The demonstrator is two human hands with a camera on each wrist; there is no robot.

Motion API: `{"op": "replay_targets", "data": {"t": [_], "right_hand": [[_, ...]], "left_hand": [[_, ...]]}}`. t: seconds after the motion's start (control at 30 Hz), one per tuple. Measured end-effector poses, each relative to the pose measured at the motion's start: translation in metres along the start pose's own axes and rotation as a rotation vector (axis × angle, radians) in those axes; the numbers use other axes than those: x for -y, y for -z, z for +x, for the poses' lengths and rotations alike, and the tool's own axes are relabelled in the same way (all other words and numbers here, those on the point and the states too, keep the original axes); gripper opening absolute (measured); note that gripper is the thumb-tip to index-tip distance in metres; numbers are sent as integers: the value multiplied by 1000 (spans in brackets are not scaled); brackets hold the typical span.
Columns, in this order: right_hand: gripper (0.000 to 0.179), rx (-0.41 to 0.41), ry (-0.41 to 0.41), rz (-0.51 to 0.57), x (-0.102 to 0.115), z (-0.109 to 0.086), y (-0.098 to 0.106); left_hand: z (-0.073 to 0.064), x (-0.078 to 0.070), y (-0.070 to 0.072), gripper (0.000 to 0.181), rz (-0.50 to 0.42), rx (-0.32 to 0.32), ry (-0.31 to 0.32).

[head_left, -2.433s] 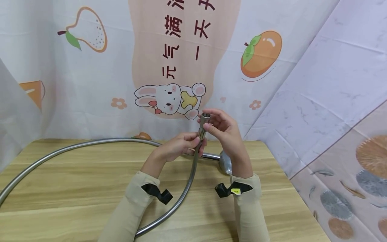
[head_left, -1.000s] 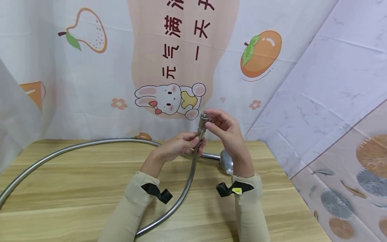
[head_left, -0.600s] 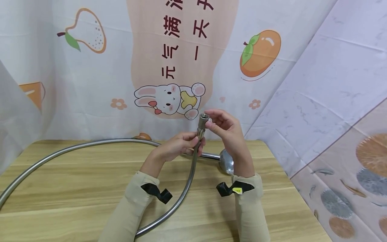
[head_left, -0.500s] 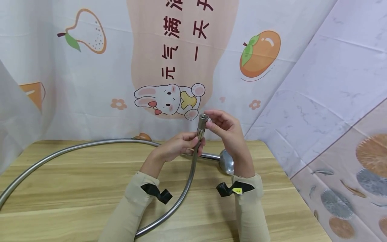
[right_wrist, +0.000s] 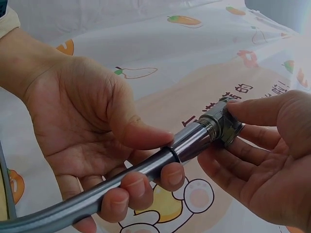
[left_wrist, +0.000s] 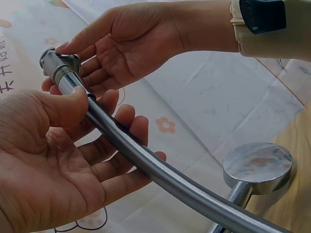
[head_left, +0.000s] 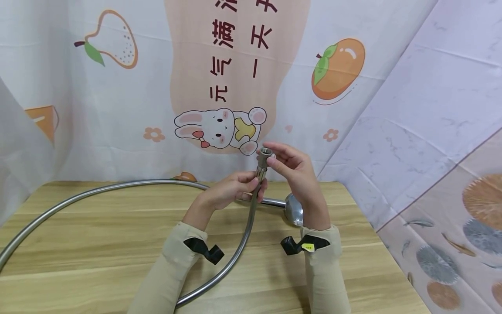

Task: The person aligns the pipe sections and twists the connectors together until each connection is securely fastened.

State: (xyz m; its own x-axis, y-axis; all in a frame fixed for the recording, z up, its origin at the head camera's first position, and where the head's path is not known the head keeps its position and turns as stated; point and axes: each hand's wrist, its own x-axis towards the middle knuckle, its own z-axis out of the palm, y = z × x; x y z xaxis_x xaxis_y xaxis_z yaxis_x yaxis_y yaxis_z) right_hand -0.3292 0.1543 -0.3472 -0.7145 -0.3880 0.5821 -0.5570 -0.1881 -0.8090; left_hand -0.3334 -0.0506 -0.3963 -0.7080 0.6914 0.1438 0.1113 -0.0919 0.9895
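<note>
A metal pipe fitting [head_left: 264, 158] with a threaded open mouth sits on the end of a flexible silver shower hose [head_left: 246, 237], held up above the table. Just below the fitting, my left hand [head_left: 229, 191] grips the hose's smooth end sleeve [right_wrist: 190, 141] between thumb and curled fingers. My right hand [head_left: 294, 170] pinches the fitting with its thumb and fingertips. Some screw thread [right_wrist: 210, 125] shows between sleeve and fitting in the right wrist view. Behind the hands lies a chrome shower head [head_left: 293, 210], partly hidden by the right wrist.
The hose loops across the wooden table [head_left: 98, 244] and runs out of view at the left. A printed cloth [head_left: 129, 100] hangs behind the table, with a marbled cloth [head_left: 427, 100] at the right.
The fitting turns slightly on the hose end, and the right fingers shift a little around it. The left hand keeps its grip with hardly any movement.
</note>
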Motion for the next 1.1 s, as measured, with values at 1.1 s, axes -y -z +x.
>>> {"op": "replay_targets", "data": {"t": [1.1], "right_hand": [[34,116,52,6,2,-1,8]], "left_hand": [[0,-1,-2,30,15,9,9]]}}
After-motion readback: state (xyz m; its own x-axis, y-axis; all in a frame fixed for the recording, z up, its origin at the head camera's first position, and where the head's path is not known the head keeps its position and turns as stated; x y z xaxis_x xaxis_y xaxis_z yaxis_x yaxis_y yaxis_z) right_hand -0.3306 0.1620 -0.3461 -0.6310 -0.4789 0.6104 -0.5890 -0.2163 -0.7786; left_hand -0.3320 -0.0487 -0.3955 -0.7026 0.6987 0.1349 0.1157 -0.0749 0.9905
